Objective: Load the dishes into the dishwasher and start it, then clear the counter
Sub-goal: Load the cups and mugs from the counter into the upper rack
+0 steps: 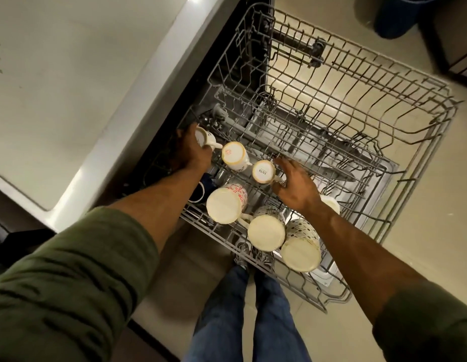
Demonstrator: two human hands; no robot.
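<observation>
Looking straight down over a pale counter (57,82) with a bright front edge, left of frame, onto a grey wire dishwasher rack (357,105) pulled out over a tiled floor (422,205). Rack mostly bare on its far and right parts; mugs set upside down, bases up, clustered at its near left corner. Lower rack and tub (331,163) visible through the wires beneath. Both forearms in olive-green sleeves (70,270) reaching down from the bottom edge; blue jeans (253,322) and shoes below the rack's near edge. Nearest row: 1 dotted mug (301,246), 1 plain-based mug (266,232) touching it on the left, and 1 mug with a red pattern (227,203) further left, handle toward the middle one. Behind these, 1 smaller mug with printed lettering on its base (263,171) and 1 with a red mark on its base (233,154). Dark blue object (201,194) beside the red-patterned mug, partly hidden by the left forearm. Left hand (194,152) at the rack's far left corner, fingers closed around a small white cup (205,138) tilted on its side. Right hand (295,184) just right of the lettered mug, fingers spread and loosely bent, grasping nothing; contact with the mug not certain. Another pale dish (330,203) half hidden behind the right wrist.
</observation>
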